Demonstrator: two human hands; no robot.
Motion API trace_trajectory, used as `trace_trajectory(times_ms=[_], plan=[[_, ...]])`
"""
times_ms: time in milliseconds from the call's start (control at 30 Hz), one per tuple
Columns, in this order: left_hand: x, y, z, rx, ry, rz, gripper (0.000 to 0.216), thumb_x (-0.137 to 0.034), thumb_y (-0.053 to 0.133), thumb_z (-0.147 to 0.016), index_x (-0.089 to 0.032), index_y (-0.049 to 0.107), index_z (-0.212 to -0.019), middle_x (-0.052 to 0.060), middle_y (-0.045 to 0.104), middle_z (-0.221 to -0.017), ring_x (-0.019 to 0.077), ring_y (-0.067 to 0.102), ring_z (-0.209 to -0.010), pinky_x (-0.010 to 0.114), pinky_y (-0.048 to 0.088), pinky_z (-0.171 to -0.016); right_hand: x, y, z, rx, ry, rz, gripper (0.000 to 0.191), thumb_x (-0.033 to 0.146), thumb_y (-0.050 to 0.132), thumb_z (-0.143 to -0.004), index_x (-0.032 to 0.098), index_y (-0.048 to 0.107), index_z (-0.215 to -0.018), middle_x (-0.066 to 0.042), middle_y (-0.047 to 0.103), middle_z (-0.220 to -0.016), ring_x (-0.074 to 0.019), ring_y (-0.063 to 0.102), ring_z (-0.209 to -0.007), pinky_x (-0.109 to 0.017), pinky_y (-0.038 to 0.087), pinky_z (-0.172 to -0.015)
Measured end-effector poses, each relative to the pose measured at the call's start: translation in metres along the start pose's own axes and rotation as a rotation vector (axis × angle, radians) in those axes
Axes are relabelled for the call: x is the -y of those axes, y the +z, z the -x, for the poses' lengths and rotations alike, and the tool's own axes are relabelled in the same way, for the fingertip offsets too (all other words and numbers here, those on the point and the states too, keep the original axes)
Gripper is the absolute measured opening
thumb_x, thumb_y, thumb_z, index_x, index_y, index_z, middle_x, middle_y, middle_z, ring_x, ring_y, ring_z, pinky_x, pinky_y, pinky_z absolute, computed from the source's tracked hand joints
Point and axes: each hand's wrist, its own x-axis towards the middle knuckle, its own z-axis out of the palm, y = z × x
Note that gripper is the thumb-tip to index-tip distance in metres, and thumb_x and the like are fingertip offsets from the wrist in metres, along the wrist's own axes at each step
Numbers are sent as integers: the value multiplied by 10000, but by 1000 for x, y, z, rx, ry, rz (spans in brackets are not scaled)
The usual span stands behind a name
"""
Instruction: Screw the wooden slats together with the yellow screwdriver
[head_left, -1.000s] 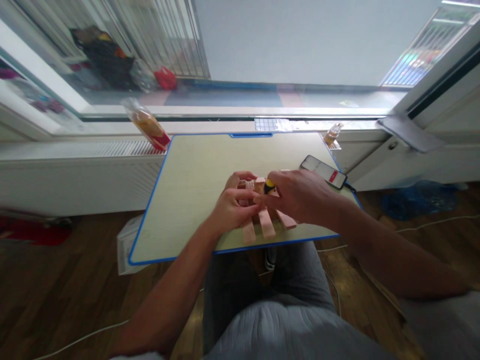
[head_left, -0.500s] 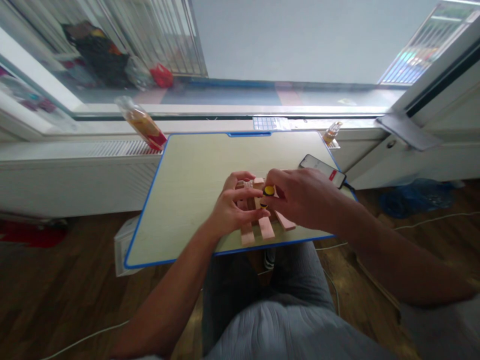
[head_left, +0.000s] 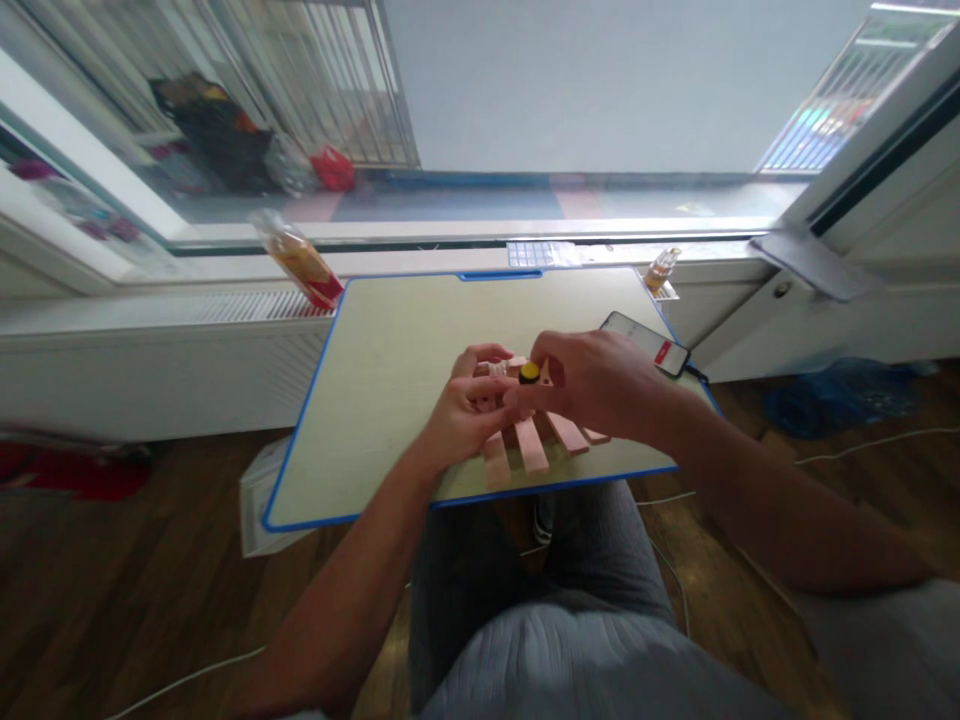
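Observation:
My right hand pinches a small upright cylinder with a yellow top and black band; its lower part is hidden by my fingers. From the left, my left hand is curled around a low assembly of pale wooden strips, its thumb and forefinger close to the cylinder. Several flat wooden strips fan out from under both hands toward the front edge of the board. What lies directly between the fingertips is mostly covered.
The cream board with a blue rim lies above my lap. A phone with a cable rests at its right. A tilted bottle stands at the back left, a smaller glass bottle at the back right, by the window ledge.
The yellow-topped cylinder sits slightly farther left and higher in view, still in my right fingers. My left fingers have shifted a little around the wood. The whole view has moved slightly.

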Motion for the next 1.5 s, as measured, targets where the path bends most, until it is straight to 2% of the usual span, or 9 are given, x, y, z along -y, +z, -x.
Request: trace_trajectory(times_ms=[67, 167, 433, 667, 767, 1000, 1133, 1267, 1500], plan=[[0, -1, 1, 7, 7, 14, 178, -336, 914, -810, -250, 845, -950, 97, 545, -1413, 195, 690, -1067, 416, 646, -968, -4, -7, 2, 66, -113, -84, 351, 480, 666, -964, 262, 725, -1233, 12, 777, -934, -134, 653, -761, -282, 366, -654], [2, -1, 2, 3, 5, 1, 221, -331, 941, -776, -244, 844, -955, 95, 543, -1418, 186, 685, -1042, 417, 641, -961, -8, -12, 2, 103, -208, -127, 272, 334, 611, -989, 276, 740, -1221, 30, 758, -935, -113, 639, -791, -262, 390, -698], [6, -1, 2, -28, 17, -87, 267, -367, 953, -754, -272, 851, -982, 97, 560, -1391, 261, 614, -1250, 480, 589, -1067, 2, -2, -2, 42, -163, 27, 250, 385, 544, -1015, 203, 715, -1011, -45, 744, -859, -153, 566, -697, -333, 263, -629], [0, -1, 1, 10, 3, -159, 295, -321, 940, -766, -283, 844, -1043, 93, 543, -1395, 273, 605, -1265, 506, 549, -1132, -4, 17, -4, -60, 16, 150, 613, 688, 400, -1039, 170, 706, -920, -113, 734, -743, -200, 591, -633, -358, 183, -618], [-4, 0, 1, 21, -19, -180, 258, -262, 902, -787, -254, 828, -1034, 91, 534, -1405, 265, 625, -1250, 484, 561, -1125, -2, 27, -3, -97, 55, 146, 663, 710, 342, -1048, 177, 705, -893, -125, 739, -758, -204, 599, -639, -359, 180, -620], [-7, 1, 2, 7, 23, -268, 315, -75, 732, -818, -240, 805, -1075, 92, 544, -1395, 251, 623, -1292, 455, 553, -1141, -11, 20, 5, -135, -15, -58, 361, 560, 561, -1016, 216, 648, -951, -22, 712, -768, -143, 570, -655, -297, 344, -627], [-7, 1, 2, -6, 26, -280, 247, -61, 714, -823, -228, 812, -977, 99, 556, -1396, 261, 615, -1307, 471, 559, -1138, -35, 2, 9, -254, 92, -133, 320, 534, 589, -1002, 219, 644, -995, 2, 672, -716, -150, 576, -638, -300, 382, -638], [-6, 0, 1, -12, 32, -298, 217, -79, 723, -831, -233, 799, -963, 90, 582, -1392, 267, 624, -1298, 510, 551, -1147, -52, 0, 6, -216, 111, -159, 324, 540, 627, -966, 220, 677, -986, -10, 699, -742, -156, 601, -651, -305, 400, -659], [-10, 0, -8, -17, 34, -347, 188, -83, 724, -827, -226, 777, -938, 80, 640, -1331, 267, 621, -1297, 518, 523, -1155, -59, 9, -1, -185, 123, -135, 286, 496, 622, -954, 221, 694, -988, -33, 706, -763, -174, 591, -685, -312, 378, -657]])
